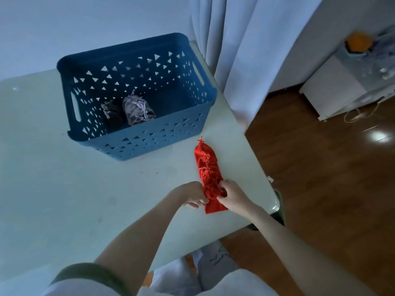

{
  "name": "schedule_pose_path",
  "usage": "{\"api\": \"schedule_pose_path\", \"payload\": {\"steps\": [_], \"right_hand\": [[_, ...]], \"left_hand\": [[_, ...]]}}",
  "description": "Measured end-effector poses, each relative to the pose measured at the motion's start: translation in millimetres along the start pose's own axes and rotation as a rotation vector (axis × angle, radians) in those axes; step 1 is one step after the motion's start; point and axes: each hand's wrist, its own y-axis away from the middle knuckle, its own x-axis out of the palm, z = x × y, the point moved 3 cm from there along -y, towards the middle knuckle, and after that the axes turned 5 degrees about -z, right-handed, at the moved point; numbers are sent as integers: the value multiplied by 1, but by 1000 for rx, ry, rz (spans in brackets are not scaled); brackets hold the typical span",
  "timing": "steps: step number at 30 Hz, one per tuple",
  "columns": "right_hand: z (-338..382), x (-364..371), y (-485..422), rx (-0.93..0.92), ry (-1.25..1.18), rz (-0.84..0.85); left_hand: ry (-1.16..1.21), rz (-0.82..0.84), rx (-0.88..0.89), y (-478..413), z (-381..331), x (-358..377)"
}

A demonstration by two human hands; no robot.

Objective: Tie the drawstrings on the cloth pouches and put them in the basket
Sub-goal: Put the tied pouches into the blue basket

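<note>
Red cloth pouches [206, 165], lengthwise toward blue basket [149, 143], pinched at end farthest from it by left hand [192, 195] and right hand [232, 194].

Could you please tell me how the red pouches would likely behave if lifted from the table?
Probably floppy: the red pouches are soft cloth that bunches where the left hand and right hand pinch it. They look flat and thin, so likely light. Lying overlapped in a row on the table, they may slide apart unless gathered.
</note>
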Motion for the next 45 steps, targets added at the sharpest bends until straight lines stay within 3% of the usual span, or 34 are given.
{"api": "schedule_pose_path", "payload": {"steps": [6, 10, 15, 19, 26, 33, 37, 42, 45], "right_hand": [[-24, -2, -2, 68, -24, -80], [-26, 4, -10, 128, -182, -100], [-27, -1, -9, 83, -260, -77], [-31, -9, -5, 7, -350, -88], [-34, -22, -17, -102, -329, -56], [-26, -26, -45, 22, -385, -120], [-26, -22, -62, 59, -206, -93], [-24, -27, -76, 29, -199, -54], [-24, -30, -73, 12, -300, -2]], "left_hand": [[-173, -161, 102, -3, -15, 3], [-179, -263, 132, -7, -16, 8], [-187, -274, 57, -11, -15, 7], [-71, -485, -17, -20, -13, 4], [-40, -303, -17, -13, -27, -2], [457, -498, -27, -33, -23, -24], [533, -477, -38, -46, -26, -26], [637, -469, -94, -51, -37, -30], [521, -514, -91, -58, -37, -35]]}}
